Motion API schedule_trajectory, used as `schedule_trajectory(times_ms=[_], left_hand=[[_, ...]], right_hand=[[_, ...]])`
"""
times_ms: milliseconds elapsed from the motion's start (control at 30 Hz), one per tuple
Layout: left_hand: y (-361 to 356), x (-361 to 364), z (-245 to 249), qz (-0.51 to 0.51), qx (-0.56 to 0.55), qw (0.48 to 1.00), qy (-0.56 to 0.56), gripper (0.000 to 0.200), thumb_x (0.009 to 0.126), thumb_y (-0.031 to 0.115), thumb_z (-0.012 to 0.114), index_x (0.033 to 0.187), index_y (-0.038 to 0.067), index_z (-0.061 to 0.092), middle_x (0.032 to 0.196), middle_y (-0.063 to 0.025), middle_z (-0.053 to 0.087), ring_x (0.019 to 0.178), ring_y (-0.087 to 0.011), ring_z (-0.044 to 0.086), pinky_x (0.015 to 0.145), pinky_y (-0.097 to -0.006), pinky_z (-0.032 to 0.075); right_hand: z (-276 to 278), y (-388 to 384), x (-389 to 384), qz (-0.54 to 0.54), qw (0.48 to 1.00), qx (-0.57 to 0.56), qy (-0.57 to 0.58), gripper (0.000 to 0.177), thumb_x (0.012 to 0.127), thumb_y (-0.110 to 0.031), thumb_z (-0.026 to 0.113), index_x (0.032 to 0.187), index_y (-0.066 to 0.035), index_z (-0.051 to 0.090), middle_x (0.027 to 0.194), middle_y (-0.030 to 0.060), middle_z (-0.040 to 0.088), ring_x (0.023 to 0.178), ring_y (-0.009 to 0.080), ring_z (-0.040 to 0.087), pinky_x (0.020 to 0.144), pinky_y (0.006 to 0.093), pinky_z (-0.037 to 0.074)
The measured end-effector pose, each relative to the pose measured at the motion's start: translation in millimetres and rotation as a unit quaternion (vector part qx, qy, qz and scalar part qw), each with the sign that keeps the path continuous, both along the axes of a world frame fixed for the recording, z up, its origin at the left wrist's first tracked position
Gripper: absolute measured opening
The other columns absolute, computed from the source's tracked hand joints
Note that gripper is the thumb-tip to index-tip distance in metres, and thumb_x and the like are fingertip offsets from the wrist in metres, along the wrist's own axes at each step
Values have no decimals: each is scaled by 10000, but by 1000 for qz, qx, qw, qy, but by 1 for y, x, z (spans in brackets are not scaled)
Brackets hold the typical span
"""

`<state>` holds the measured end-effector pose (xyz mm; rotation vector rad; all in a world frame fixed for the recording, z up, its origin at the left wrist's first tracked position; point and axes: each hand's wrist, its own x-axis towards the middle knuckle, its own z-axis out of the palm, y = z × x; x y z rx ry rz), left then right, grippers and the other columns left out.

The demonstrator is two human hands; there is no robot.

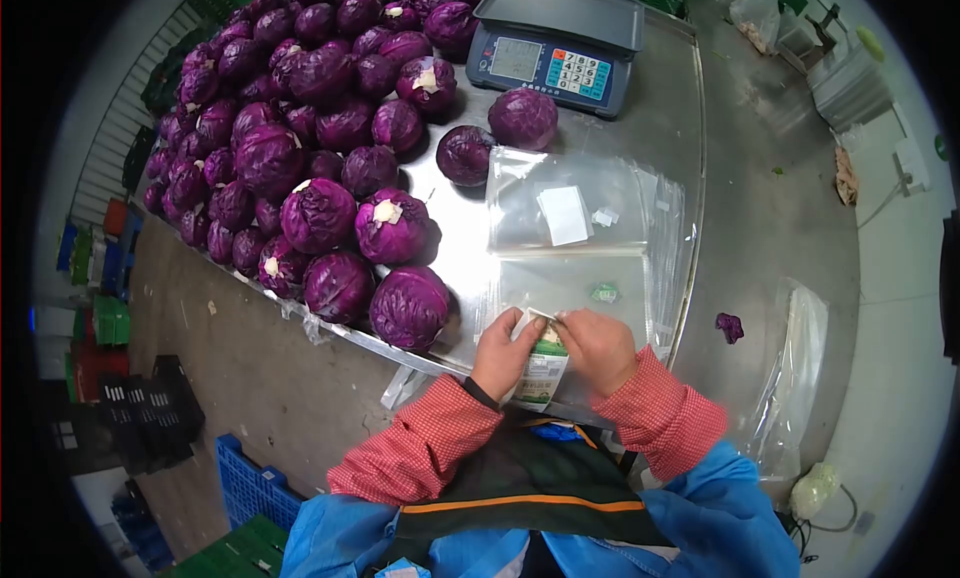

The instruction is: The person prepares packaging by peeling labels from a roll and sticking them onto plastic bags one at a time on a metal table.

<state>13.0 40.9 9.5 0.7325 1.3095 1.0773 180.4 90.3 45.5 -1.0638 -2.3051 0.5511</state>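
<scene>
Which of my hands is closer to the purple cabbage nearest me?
Your left hand: it's just right of that purple cabbage, at the packet's near side. Your right hand is farther, at the packet's other side.

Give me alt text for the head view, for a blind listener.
A person's left hand and right hand pinch a green-and-white printed item at a metal table's near edge. Beyond lie clear plastic bags and a digital scale; purple cabbages are piled to the left.

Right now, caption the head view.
Left hand and right hand hold a printed packet near clear bags, purple cabbages and a scale.
</scene>
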Motion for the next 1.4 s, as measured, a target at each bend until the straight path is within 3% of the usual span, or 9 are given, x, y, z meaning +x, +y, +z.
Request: schedule_trajectory(times_ms=[133,233,300,467,567,833,967,1167,1400], left_hand=[[-22,1,-2,-79,-97,992,-23,376,887,263,742,1142,-1,659,1000,-63,715,907,-127,637,809,-300,519],[-52,-8,-6,-263,-31,963,53,455,835,344,768,1140,16,687,989,-129,736,892,-210,691,827,-344,527],[-62,-15,0,-402,-122,890,175,453,830,379,756,1118,31,714,979,-143,740,887,-245,694,850,-352,520],[-59,-20,11,-400,-69,879,248,400,842,405,716,1086,89,730,919,-183,725,863,-323,705,811,-382,533],[-55,-23,10,-380,-57,876,291,375,849,390,703,1097,109,724,907,-180,715,854,-345,693,795,-401,535],[-39,-22,21,-293,262,833,390,128,805,173,719,892,81,701,1091,-134,606,1008,-331,597,849,-424,496],[-35,-14,2,-293,303,824,380,131,744,110,729,855,57,682,1131,-150,603,1084,-356,575,899,-443,485],[-46,-13,-4,-270,341,826,359,222,671,77,743,861,46,633,1137,-144,600,1099,-355,575,925,-445,487],[-53,-13,-4,-276,357,823,345,324,621,50,758,900,55,594,1138,-116,582,1104,-341,564,919,-428,494]], right_hand=[[-3,15,10,15,998,65,-2,137,896,-153,643,951,-30,670,809,132,633,719,319,642,615,423,511],[1,58,22,-168,969,-148,107,171,905,-164,640,957,-4,671,865,147,656,759,346,656,636,430,522],[-13,73,26,-138,969,-196,54,221,899,-191,660,995,9,656,895,166,662,802,352,663,655,433,528],[-68,73,8,-33,974,-101,-198,483,852,-279,728,1212,-14,544,974,205,661,908,368,663,724,446,541],[-25,69,-4,-70,945,-169,-272,497,808,-307,760,1130,8,551,1020,183,657,926,387,643,805,467,511],[-73,27,42,54,976,-76,-195,359,811,-317,749,976,-56,567,890,125,585,885,319,626,743,437,519],[-58,34,36,35,964,-138,-223,255,852,-281,699,900,-66,570,906,100,578,902,306,614,733,439,506],[-70,33,39,50,983,-58,-169,208,886,-278,652,895,-77,602,901,109,610,880,325,625,734,435,504],[-52,47,43,27,954,-240,-180,224,930,-285,588,954,-74,656,904,159,664,872,373,639,738,471,495]])
